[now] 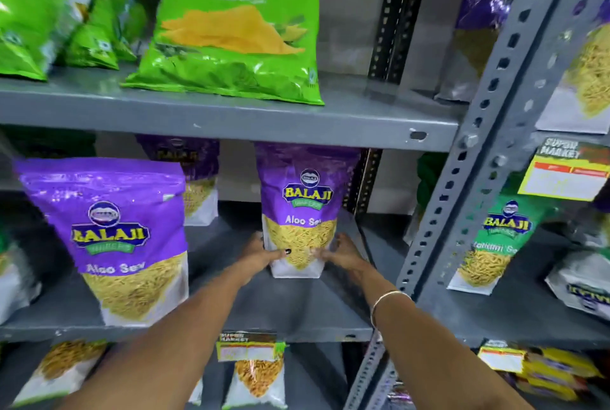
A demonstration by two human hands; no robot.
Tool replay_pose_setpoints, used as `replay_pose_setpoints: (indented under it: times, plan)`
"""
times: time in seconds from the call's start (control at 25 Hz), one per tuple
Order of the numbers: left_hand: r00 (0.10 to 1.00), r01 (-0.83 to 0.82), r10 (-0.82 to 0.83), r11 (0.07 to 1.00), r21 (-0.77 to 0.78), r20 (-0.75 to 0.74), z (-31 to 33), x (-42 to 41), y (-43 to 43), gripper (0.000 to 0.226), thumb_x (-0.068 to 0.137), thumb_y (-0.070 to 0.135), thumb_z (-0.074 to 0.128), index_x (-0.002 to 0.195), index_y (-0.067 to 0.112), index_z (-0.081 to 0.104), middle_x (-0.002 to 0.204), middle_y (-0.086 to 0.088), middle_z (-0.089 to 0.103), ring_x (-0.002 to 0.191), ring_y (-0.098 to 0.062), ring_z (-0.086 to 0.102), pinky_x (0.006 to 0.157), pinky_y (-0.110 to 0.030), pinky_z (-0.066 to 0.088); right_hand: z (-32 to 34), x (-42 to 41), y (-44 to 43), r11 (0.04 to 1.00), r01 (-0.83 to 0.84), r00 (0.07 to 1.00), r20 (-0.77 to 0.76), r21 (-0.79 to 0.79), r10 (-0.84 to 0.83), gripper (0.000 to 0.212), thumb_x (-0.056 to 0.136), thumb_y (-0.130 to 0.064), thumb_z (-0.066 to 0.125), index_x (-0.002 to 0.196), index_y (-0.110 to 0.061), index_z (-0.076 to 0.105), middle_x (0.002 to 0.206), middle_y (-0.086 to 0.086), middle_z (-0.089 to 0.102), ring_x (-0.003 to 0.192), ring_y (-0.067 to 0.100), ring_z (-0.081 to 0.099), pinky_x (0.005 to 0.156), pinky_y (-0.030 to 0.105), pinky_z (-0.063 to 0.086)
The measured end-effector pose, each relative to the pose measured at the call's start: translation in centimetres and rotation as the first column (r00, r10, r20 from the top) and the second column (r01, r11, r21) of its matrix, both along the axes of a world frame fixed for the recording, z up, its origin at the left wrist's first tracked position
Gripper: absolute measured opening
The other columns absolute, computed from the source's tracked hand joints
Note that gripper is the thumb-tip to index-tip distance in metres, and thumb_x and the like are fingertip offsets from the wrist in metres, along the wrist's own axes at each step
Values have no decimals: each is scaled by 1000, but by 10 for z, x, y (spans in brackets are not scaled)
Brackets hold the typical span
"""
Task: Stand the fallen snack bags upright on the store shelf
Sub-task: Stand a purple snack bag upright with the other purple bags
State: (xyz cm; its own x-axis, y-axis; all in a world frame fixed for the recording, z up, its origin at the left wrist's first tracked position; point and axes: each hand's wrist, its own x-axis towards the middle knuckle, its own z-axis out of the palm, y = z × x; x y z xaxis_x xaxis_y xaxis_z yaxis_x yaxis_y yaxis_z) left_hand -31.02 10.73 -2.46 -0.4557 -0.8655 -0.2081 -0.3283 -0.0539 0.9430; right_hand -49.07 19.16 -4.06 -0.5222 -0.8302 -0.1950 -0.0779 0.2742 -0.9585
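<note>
A purple Aloo Sev bag [302, 198] stands upright toward the back right of the middle shelf [290, 307]. My left hand [262, 252] grips its lower left edge, thumb on the front. My right hand [341, 252] holds its lower right edge, fingers spread against the bag. A second purple Aloo Sev bag [115, 234] stands upright at the shelf's front left, apart from both hands. A third purple bag [198, 178] stands behind it. On the upper shelf [231, 119] a green Crunchem bag [234, 29] leans back.
More green bags [39, 13] lean at the upper left. A perforated grey upright [468, 158] divides off the right bay, which holds a green Balaji bag [495, 241] and a yellow price tag [566, 172]. Orange snack bags [257, 376] stand on the lower shelf.
</note>
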Motion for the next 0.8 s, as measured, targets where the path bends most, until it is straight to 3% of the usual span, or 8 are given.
replay_pose_setpoints:
  times: [0.08, 0.12, 0.24, 0.32, 0.44, 0.56, 0.72, 0.8]
  plan:
    - [996, -85, 86, 996, -28, 16, -1, -2, 8, 38, 73, -3, 73, 78, 21, 43, 86, -2, 59, 96, -22, 54, 69, -25, 47, -5, 2, 0, 999, -51, 999, 2, -19, 51, 70, 57, -11, 87, 115, 5, 51, 110, 12, 66, 87, 12, 69, 83, 34, 58]
    - [993, -114, 115, 993, -34, 15, -2, -1, 11, 42, 72, -1, 74, 74, 24, 40, 88, -6, 60, 96, -24, 56, 74, -32, 50, -4, 4, 2, 999, -38, 999, -9, -13, 38, 68, 54, -15, 88, 110, 1, 53, 108, 11, 67, 87, 13, 68, 81, 34, 58]
    - [992, -87, 93, 994, -72, 89, -11, 8, 17, 44, 63, 15, 83, 73, 24, 41, 109, -21, 66, 103, -34, 63, 94, -50, 50, -18, 6, 8, 999, -41, 999, -22, -12, 41, 79, 33, -36, 90, 100, -14, 53, 116, 14, 67, 106, 30, 64, 94, 49, 52]
    - [990, -48, 56, 997, -64, 133, -29, 13, 9, 50, 45, 38, 84, 74, 23, 45, 109, -18, 69, 103, -33, 65, 93, -52, 50, -24, 12, 20, 1000, -28, 999, -21, -5, 28, 68, 39, -29, 88, 94, -20, 49, 119, 17, 64, 110, 34, 62, 97, 52, 49]
    - [981, 6, 10, 997, -82, 195, -37, 22, 15, 64, 28, 58, 75, 75, 24, 47, 108, -14, 70, 101, -31, 67, 92, -51, 52, -12, 29, 46, 1000, -12, 999, -33, -21, 11, 67, 53, -14, 88, 105, -7, 46, 123, 22, 61, 115, 36, 58, 100, 54, 46]
    - [976, 16, 7, 995, -103, 219, -13, 36, 45, 50, 49, 44, 84, 74, 24, 46, 111, -14, 70, 104, -31, 65, 92, -47, 51, -6, 38, 63, 999, -32, 998, -60, 11, 32, 74, 53, -21, 88, 112, -3, 46, 124, 16, 61, 116, 32, 58, 102, 50, 46]
    - [967, 31, 10, 988, -154, 255, 7, 46, 71, 43, 66, 29, 81, 89, 15, 48, 115, -14, 67, 108, -30, 62, 89, -39, 48, -12, 42, 74, 999, -23, 996, -90, 36, 27, 92, 33, -49, 87, 108, -14, 48, 123, 11, 63, 114, 27, 60, 101, 48, 48]
    - [962, 39, 8, 985, -166, 273, 7, 48, 75, 43, 68, 29, 80, 94, 13, 50, 117, -13, 66, 110, -29, 61, 90, -37, 48, -2, 51, 83, 999, -16, 994, -105, 35, 20, 84, 42, -39, 90, 109, -12, 48, 123, 9, 63, 114, 26, 59, 101, 47, 47]
